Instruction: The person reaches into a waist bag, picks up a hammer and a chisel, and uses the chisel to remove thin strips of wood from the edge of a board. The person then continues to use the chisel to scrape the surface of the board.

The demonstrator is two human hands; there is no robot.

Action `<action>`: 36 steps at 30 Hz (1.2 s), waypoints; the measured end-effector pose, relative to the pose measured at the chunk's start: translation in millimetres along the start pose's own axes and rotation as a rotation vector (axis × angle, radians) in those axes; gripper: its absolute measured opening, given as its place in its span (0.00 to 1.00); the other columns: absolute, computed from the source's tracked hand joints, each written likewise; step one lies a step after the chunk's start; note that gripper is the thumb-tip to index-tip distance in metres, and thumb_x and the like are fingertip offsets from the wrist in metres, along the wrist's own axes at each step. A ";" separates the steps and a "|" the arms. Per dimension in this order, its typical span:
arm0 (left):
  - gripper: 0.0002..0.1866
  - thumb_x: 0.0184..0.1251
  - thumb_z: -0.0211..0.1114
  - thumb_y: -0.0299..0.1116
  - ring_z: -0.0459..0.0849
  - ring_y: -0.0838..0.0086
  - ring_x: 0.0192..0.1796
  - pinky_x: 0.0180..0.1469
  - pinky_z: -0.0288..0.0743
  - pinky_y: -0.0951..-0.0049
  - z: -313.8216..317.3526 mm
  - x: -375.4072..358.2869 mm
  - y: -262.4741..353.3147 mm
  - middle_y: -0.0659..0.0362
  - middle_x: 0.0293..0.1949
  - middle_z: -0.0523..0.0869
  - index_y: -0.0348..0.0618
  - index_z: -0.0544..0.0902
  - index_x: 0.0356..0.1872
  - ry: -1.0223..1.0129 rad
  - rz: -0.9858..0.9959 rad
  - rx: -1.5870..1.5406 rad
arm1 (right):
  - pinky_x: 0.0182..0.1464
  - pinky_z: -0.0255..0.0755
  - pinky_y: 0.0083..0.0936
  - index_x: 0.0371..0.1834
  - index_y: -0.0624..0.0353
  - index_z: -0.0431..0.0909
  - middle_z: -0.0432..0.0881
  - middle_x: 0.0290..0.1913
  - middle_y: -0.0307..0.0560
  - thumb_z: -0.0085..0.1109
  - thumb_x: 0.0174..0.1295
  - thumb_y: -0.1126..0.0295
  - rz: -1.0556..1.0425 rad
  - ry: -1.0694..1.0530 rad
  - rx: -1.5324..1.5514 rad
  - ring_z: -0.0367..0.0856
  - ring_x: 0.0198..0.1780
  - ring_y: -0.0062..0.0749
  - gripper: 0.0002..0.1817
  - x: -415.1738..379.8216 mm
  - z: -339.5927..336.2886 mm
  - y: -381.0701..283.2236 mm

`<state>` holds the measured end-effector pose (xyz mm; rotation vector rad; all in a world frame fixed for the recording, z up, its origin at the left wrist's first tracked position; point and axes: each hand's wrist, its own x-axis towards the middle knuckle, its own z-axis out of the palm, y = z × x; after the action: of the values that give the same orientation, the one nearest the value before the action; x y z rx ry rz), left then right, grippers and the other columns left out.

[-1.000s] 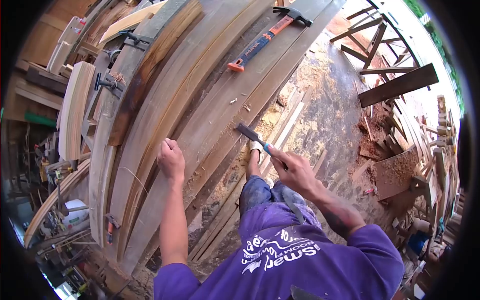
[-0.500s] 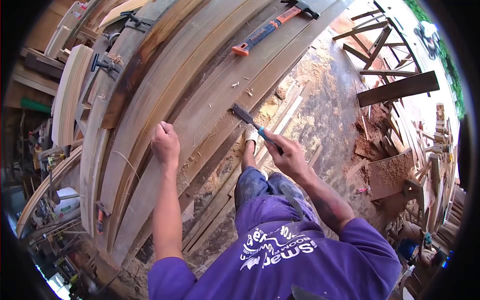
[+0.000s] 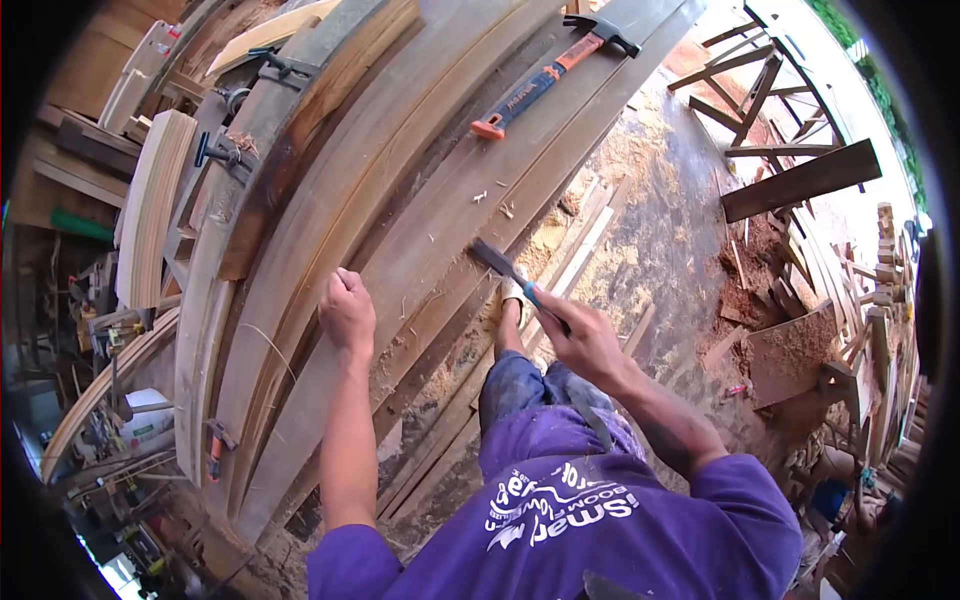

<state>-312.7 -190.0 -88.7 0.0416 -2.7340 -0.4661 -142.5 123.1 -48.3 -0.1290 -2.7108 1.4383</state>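
While right hand (image 3: 585,340) grips chisel (image 3: 515,275), blade on plank edge (image 3: 470,235), left hand (image 3: 347,310) clenched on plank

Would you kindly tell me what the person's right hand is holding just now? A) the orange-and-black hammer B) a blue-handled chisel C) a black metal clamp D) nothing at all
B: the right hand grips a blue-handled chisel, its blade against the edge of the long curved wooden plank; the orange-and-black hammer lies untouched farther up.

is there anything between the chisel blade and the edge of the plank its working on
Nothing visible. The right hand holds the chisel with its blade tip at the edge of the curved plank. Only small wood chips lie nearby, farther up, and the hammer rests well beyond them.
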 end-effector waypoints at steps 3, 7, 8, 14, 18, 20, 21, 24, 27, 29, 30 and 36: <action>0.16 0.75 0.52 0.36 0.82 0.42 0.36 0.38 0.73 0.44 -5.7 -7.0 8.5 0.40 0.30 0.83 0.36 0.76 0.29 -0.080 -0.055 -0.023 | 0.33 0.77 0.39 0.58 0.51 0.83 0.85 0.30 0.54 0.63 0.67 0.69 -0.007 0.049 0.007 0.84 0.29 0.45 0.16 5.3 6.6 -4.9; 0.15 0.75 0.51 0.36 0.82 0.42 0.36 0.38 0.74 0.44 5.9 -8.0 -12.9 0.40 0.32 0.83 0.36 0.76 0.30 0.031 0.040 -0.032 | 0.36 0.79 0.36 0.57 0.52 0.84 0.85 0.33 0.58 0.64 0.66 0.71 -0.055 0.094 0.043 0.86 0.32 0.44 0.16 2.8 -7.2 16.0; 0.15 0.75 0.51 0.36 0.82 0.42 0.36 0.39 0.74 0.44 9.6 -6.3 -14.4 0.40 0.32 0.83 0.36 0.76 0.30 0.025 0.031 -0.012 | 0.38 0.79 0.35 0.57 0.53 0.84 0.86 0.34 0.58 0.64 0.65 0.72 -0.061 0.135 0.091 0.87 0.33 0.44 0.17 5.7 -11.3 24.6; 0.16 0.76 0.52 0.36 0.81 0.41 0.36 0.39 0.73 0.43 -4.4 -5.1 -0.2 0.40 0.31 0.83 0.36 0.76 0.29 -0.023 0.007 -0.036 | 0.40 0.80 0.30 0.58 0.57 0.83 0.88 0.37 0.56 0.64 0.65 0.73 0.060 0.051 0.078 0.88 0.35 0.36 0.17 20.6 -19.7 5.4; 0.17 0.75 0.52 0.37 0.81 0.40 0.35 0.39 0.74 0.43 -2.2 -1.2 3.2 0.39 0.30 0.83 0.35 0.77 0.29 -0.009 -0.020 -0.049 | 0.40 0.80 0.30 0.59 0.57 0.83 0.88 0.40 0.58 0.64 0.65 0.75 -0.044 0.037 0.055 0.90 0.39 0.37 0.18 4.4 -24.9 18.1; 0.17 0.75 0.52 0.37 0.81 0.41 0.36 0.39 0.74 0.44 -3.2 -1.2 2.5 0.39 0.30 0.83 0.35 0.77 0.28 -0.017 -0.021 -0.022 | 0.40 0.81 0.31 0.59 0.59 0.82 0.89 0.42 0.57 0.63 0.66 0.75 0.027 0.026 0.039 0.90 0.39 0.40 0.18 22.2 -15.6 -8.7; 0.17 0.75 0.52 0.36 0.81 0.41 0.35 0.39 0.73 0.44 0.9 -0.7 -3.6 0.39 0.30 0.83 0.35 0.77 0.27 0.009 0.020 -0.015 | 0.42 0.81 0.32 0.59 0.61 0.82 0.90 0.43 0.52 0.63 0.67 0.73 0.036 0.016 0.035 0.89 0.40 0.39 0.18 21.4 -10.9 -1.3; 0.17 0.75 0.52 0.37 0.81 0.41 0.35 0.38 0.73 0.44 -1.0 0.0 -4.8 0.39 0.30 0.83 0.35 0.77 0.27 0.010 0.030 -0.053 | 0.33 0.78 0.27 0.62 0.61 0.80 0.89 0.37 0.46 0.63 0.69 0.68 0.126 0.009 0.375 0.84 0.31 0.29 0.20 23.7 -5.9 19.9; 0.17 0.76 0.52 0.37 0.81 0.41 0.35 0.38 0.72 0.43 -3.2 0.5 -5.4 0.40 0.30 0.83 0.36 0.76 0.27 0.012 0.028 -0.042 | 0.23 0.61 0.15 0.67 0.58 0.77 0.82 0.30 0.38 0.62 0.70 0.61 0.507 -0.085 0.830 0.68 0.22 0.13 0.24 14.5 -19.9 26.7; 0.18 0.75 0.52 0.38 0.81 0.40 0.35 0.37 0.72 0.43 0.0 -1.9 -7.1 0.40 0.29 0.83 0.36 0.76 0.28 0.026 0.008 -0.048 | 0.29 0.69 0.18 0.65 0.59 0.79 0.85 0.34 0.39 0.63 0.70 0.65 0.401 -0.011 0.647 0.74 0.27 0.16 0.22 7.4 -21.7 31.9; 0.18 0.75 0.52 0.38 0.81 0.40 0.35 0.37 0.72 0.43 -0.4 -3.2 -6.6 0.41 0.29 0.83 0.36 0.76 0.28 0.034 0.013 -0.048 | 0.33 0.74 0.19 0.64 0.59 0.80 0.87 0.36 0.40 0.64 0.69 0.67 0.313 0.028 0.553 0.78 0.30 0.18 0.20 5.1 -20.6 28.3; 0.17 0.75 0.53 0.37 0.80 0.41 0.34 0.36 0.71 0.44 -0.1 -3.5 -7.1 0.41 0.28 0.81 0.36 0.76 0.28 0.005 -0.005 -0.033 | 0.44 0.80 0.29 0.58 0.58 0.83 0.88 0.48 0.57 0.65 0.66 0.72 0.031 0.088 0.107 0.90 0.45 0.38 0.17 16.7 -42.4 24.1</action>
<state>-309.6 -196.5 -92.2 0.0416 -2.7209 -0.5113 -153.8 173.2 -44.1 -0.2237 -2.5669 1.5442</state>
